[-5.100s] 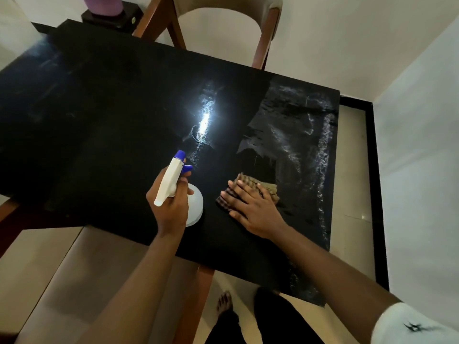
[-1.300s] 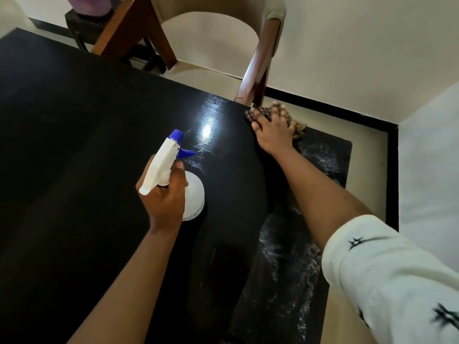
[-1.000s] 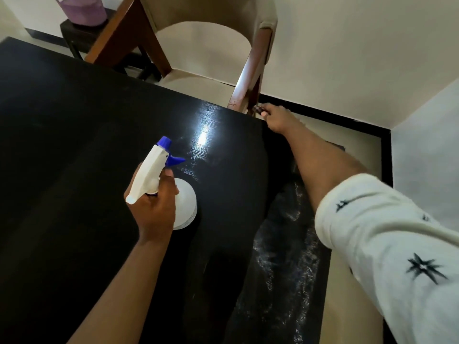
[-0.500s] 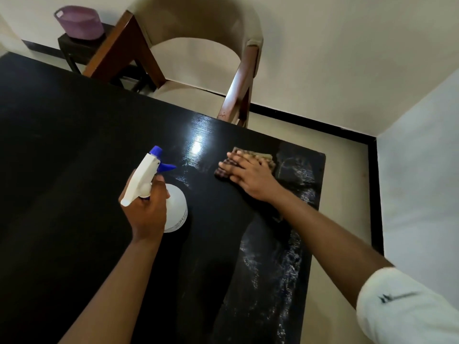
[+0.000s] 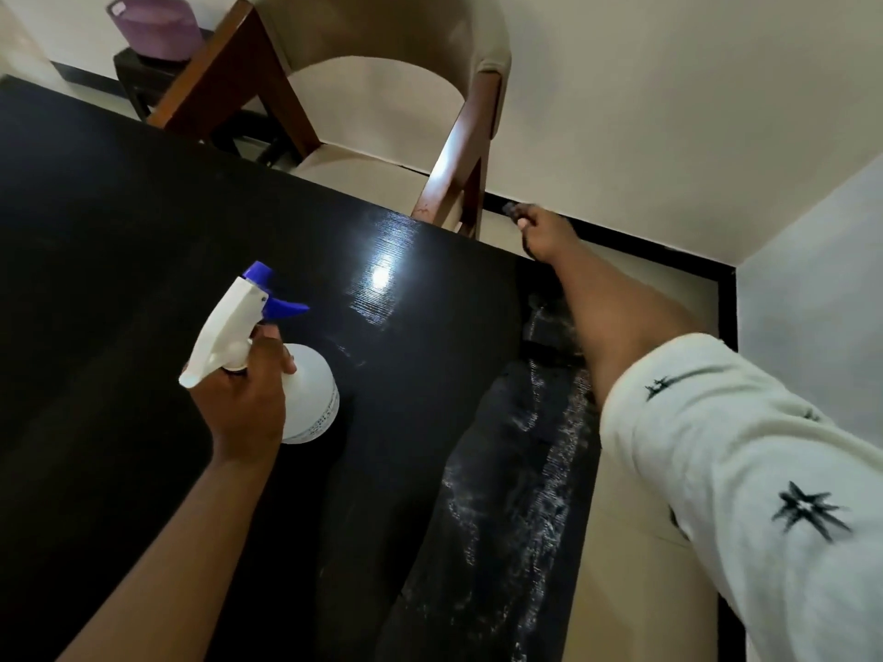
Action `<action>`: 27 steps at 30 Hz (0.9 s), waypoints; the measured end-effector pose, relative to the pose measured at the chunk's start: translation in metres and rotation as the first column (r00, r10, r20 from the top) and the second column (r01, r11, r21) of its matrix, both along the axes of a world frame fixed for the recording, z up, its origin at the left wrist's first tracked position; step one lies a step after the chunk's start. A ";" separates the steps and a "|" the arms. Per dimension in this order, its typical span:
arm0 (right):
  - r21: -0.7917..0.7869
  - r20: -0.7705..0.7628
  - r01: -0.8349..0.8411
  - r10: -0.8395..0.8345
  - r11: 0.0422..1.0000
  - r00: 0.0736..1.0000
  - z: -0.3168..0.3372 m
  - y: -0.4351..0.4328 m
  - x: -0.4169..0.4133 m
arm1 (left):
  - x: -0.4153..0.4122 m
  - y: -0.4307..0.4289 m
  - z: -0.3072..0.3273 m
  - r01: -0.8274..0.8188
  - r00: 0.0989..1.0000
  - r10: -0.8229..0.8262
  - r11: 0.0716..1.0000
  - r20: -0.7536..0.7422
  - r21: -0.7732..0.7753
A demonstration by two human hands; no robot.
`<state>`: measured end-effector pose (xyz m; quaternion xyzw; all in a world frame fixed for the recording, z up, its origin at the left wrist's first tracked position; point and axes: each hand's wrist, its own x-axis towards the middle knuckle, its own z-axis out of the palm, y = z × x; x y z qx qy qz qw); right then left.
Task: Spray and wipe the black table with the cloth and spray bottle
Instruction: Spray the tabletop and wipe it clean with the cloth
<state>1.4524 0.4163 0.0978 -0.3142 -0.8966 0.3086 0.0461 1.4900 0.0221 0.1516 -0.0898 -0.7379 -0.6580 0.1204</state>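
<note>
My left hand [image 5: 243, 398] has its fingers curled round the white plastic spray bottle with blue nozzle [image 5: 286, 375], over the glossy black table [image 5: 143, 279]. My right hand [image 5: 544, 231] works the dark cloth [image 5: 510, 210] at the far corner (fingers flat or curled, can't tell). I'd press evenly and overlap strokes across the wet streaks [image 5: 525, 470].

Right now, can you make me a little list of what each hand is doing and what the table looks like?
Left hand: grips the white spray bottle by its neck
Right hand: stretched to the table's far edge; a bit of cloth peeks out at its fingertips
Black table: shiny, with whitish wet streaks along its right side
Behind the table: a wooden chair and a purple tub
</note>
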 end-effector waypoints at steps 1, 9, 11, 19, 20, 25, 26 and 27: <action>-0.063 -0.098 0.112 -0.118 0.992 0.988 0.008 0.001 0.005 | -0.001 0.000 0.000 0.005 1.000 -0.005 1.000 -0.002 0.005; -0.957 -0.280 -0.068 -0.828 0.283 0.486 0.095 -0.070 0.133 | 0.010 -0.014 0.032 0.171 0.978 -0.167 0.985 0.125 -0.018; -0.986 -0.150 -0.141 -0.861 0.092 0.486 0.101 -0.105 0.168 | 0.010 -0.015 0.039 0.252 0.947 -0.239 0.967 0.214 -0.038; -0.953 -0.017 -0.281 -0.909 -0.111 0.416 0.117 -0.275 0.305 | 0.114 -0.105 0.090 0.502 0.827 -0.466 0.864 0.314 -0.040; -0.949 -0.016 -0.293 -0.912 -0.115 0.409 0.116 -0.293 0.321 | 0.129 -0.123 0.092 0.509 0.812 -0.465 0.860 0.353 -0.039; -0.917 -0.062 -0.388 -0.928 -0.091 0.366 0.101 -0.352 0.392 | 0.213 -0.196 0.106 0.602 0.723 -0.513 0.796 0.463 -0.057; -0.923 -0.073 -0.377 -0.931 -0.072 0.357 0.099 -0.364 0.406 | 0.234 -0.212 0.108 0.626 0.684 -0.511 0.778 0.521 -0.059; -0.925 -0.068 -0.372 -0.933 -0.074 0.353 0.099 -0.373 0.417 | 0.251 -0.225 0.105 0.658 0.642 -0.506 0.749 0.576 -0.075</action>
